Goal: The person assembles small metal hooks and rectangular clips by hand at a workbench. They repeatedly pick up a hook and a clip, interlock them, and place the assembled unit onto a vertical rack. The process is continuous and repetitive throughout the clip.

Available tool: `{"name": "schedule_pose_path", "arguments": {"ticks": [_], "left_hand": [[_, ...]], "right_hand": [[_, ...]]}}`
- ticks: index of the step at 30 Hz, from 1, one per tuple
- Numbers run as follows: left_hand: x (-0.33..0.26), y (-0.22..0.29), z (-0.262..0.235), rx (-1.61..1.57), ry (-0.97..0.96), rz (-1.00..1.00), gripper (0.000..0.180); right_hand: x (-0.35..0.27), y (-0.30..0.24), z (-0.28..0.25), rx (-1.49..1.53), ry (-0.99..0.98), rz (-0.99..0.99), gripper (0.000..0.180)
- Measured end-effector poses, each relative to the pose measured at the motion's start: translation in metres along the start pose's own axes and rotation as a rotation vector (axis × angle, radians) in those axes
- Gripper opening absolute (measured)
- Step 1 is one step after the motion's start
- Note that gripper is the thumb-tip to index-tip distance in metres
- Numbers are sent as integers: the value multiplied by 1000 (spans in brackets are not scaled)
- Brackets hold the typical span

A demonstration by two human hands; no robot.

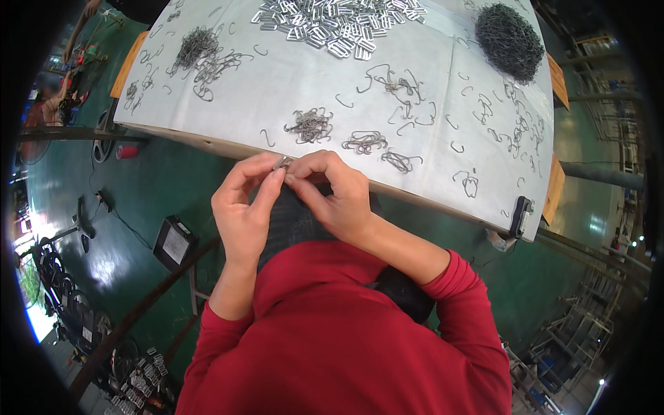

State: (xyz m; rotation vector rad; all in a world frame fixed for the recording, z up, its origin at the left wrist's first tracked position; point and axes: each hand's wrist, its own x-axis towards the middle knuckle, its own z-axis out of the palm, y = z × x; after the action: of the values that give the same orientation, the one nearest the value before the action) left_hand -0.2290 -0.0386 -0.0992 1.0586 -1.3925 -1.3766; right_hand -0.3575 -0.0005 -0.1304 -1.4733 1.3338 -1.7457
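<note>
Close to the table's front edge, my left hand (pixel 243 204) and my right hand (pixel 335 192) meet with thumbs and forefingers pinched together. Between the left fingertips shows a small shiny metal piece (pixel 281 164), mostly covered, so its exact kind is unclear. The right fingertips press against its other side; whether they also grip a wire hook is hidden. Just beyond the hands lies a small heap of bent wire hooks (pixel 309 126). A single wire hook (pixel 268 137) rests left of it, and two looser clusters of hooks (pixel 365 142) lie to the right.
Flat silver metal buckles (pixel 339 24) are piled at the table's far side. A dense mound of dark wire hooks (pixel 510 43) sits far right, another heap (pixel 197 47) far left. A black device (pixel 521 217) stands at the right front corner. A co-worker's arm (pixel 59 104) shows at left.
</note>
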Motion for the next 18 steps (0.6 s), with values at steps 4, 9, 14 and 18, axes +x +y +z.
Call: {"name": "schedule_pose_path", "arguments": {"ticks": [4,9,14,18], "left_hand": [[0,-3,-3,40,17,94,12],[-3,0,-5,30,29,62,12],[-3,-1,-9,27,12,83,11],[-3,-2,-10,18,2,78,11]], "right_hand": [[-2,1,-2,-58,-48,47,20],[15,10,-64,-462,-62,278,14],[34,62,-164,-890,11,617,16],[48,74,-157,-991,-17,766,20]]}}
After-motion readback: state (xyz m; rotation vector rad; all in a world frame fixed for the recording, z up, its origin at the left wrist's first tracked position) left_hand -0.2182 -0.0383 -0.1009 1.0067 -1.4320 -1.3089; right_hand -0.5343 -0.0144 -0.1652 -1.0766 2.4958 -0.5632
